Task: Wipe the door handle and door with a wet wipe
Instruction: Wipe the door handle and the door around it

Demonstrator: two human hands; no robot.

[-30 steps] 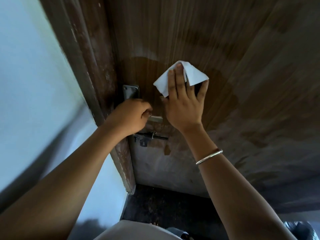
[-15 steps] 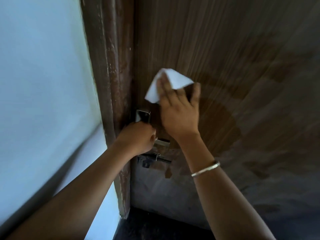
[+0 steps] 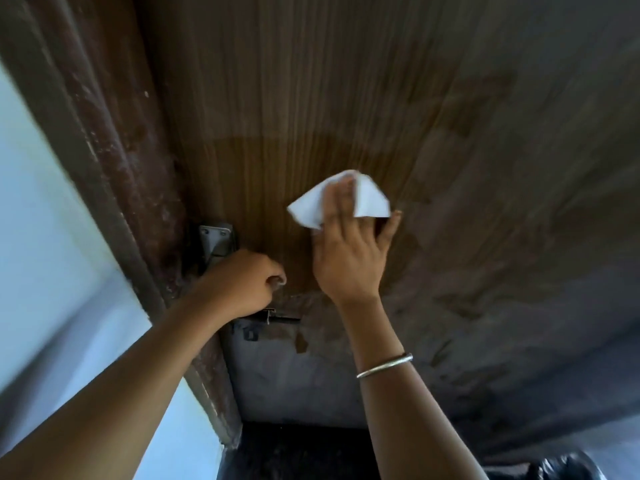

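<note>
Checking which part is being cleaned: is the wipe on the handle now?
No, the right hand presses the wipe on the door, while the left hand grips the handle.

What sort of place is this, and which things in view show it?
Likely a doorway inside a home: a worn wooden door, its metal door handle beside the door frame, and a pale painted wall.

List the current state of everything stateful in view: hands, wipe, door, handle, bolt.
left hand: grips the door handle
right hand: fingers straight, pressing the wet wipe against the door
wet wipe: folded, pinned under right fingers
door handle: lever hidden by left hand, plate showing
door: darker damp patch around wipe
slide bolt: drawn or not, cannot tell
</note>
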